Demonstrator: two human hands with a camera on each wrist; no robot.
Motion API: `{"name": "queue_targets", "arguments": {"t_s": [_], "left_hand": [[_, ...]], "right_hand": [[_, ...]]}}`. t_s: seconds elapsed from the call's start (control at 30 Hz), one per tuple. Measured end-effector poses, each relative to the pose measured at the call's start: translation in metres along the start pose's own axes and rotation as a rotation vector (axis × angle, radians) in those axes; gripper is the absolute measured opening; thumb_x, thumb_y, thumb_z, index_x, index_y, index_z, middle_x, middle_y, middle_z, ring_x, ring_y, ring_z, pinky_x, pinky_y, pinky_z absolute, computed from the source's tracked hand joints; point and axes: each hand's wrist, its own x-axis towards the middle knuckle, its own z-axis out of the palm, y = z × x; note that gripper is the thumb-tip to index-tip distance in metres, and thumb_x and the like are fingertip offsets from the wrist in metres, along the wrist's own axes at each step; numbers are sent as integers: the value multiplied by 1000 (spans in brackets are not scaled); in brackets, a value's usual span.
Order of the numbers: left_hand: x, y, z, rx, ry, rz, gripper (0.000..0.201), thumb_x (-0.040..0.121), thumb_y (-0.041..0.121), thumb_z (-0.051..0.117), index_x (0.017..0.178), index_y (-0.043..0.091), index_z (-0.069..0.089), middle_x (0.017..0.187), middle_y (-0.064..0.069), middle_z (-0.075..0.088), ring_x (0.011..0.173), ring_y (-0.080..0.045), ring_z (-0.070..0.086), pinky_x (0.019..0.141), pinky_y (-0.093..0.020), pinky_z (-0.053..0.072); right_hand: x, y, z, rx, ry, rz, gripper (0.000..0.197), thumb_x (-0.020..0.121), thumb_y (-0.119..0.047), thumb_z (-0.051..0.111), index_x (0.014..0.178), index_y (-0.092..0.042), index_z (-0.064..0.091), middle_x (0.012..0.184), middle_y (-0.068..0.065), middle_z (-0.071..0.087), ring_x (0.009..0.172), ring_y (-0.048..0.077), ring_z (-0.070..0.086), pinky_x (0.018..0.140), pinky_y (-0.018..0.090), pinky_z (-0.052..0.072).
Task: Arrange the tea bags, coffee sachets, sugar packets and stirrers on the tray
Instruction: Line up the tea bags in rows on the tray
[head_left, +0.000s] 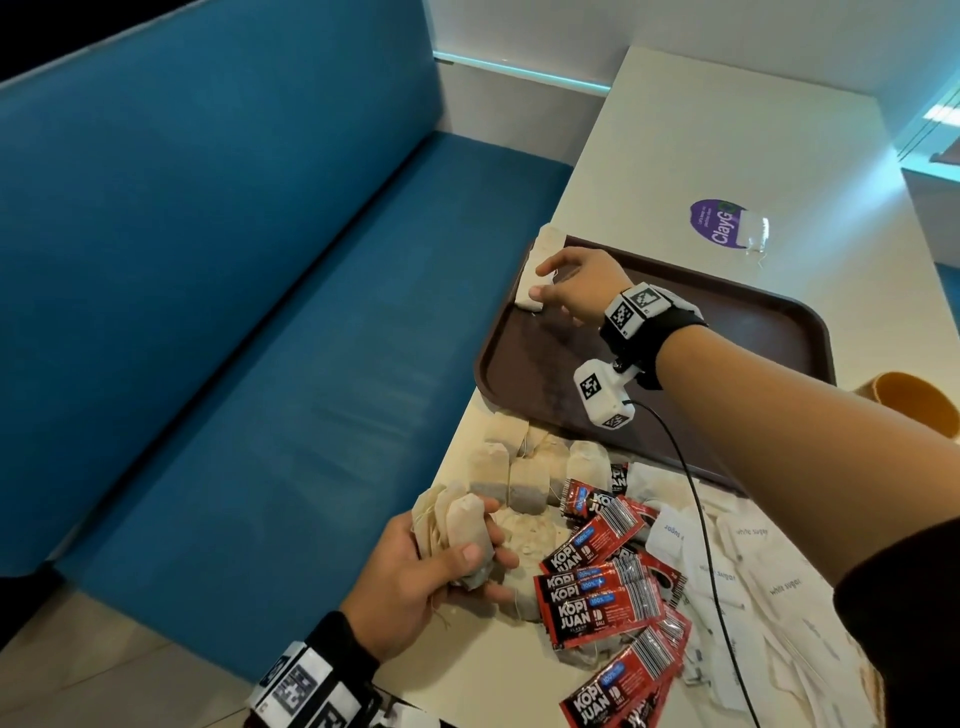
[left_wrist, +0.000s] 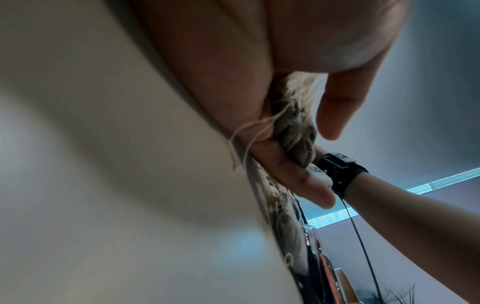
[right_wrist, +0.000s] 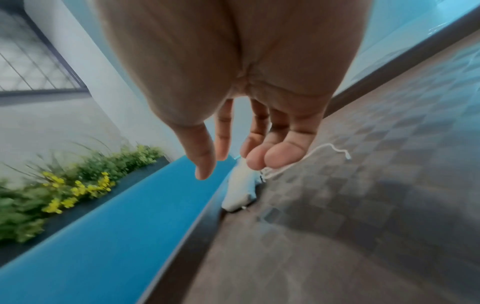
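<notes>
Right hand, grip slack, fingertips on pale paper tea bag lying lengthwise along brown plastic tray rim at 10 o'clock; left hand clamps a tea-bag bunch at 7 o'clock.

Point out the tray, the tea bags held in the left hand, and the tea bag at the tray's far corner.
tray (head_left: 753, 332), head view, bare brown floor.
held tea bags (head_left: 470, 525), head view, front bag's paper face.
corner tea bag (right_wrist: 240, 197), right wrist view, its white body.
</notes>
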Motion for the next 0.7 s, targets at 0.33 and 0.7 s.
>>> {"name": "queue_targets", "arguments": {"t_s": [0.33,0.7], "left_hand": [[-4,1,3,-12,27,21,43,84,15,69,120,-6,64,104,-38,61,95,-49,66,70,-49,63],[-9,2,8,87,60,22,46,83,6,59,128,1,65,105,-33,68,88,-40,69,74,-48,63]], "right_hand": [[-146,-23,-16,385,-66,39,10,92,-13,74,101,-11,72,77,0,60,56,14,56,53,26,46],[-303,5,61,180,-100,13,38,86,-26,77,119,-37,60,109,-12,59,76,6,60,69,25,51]]}}
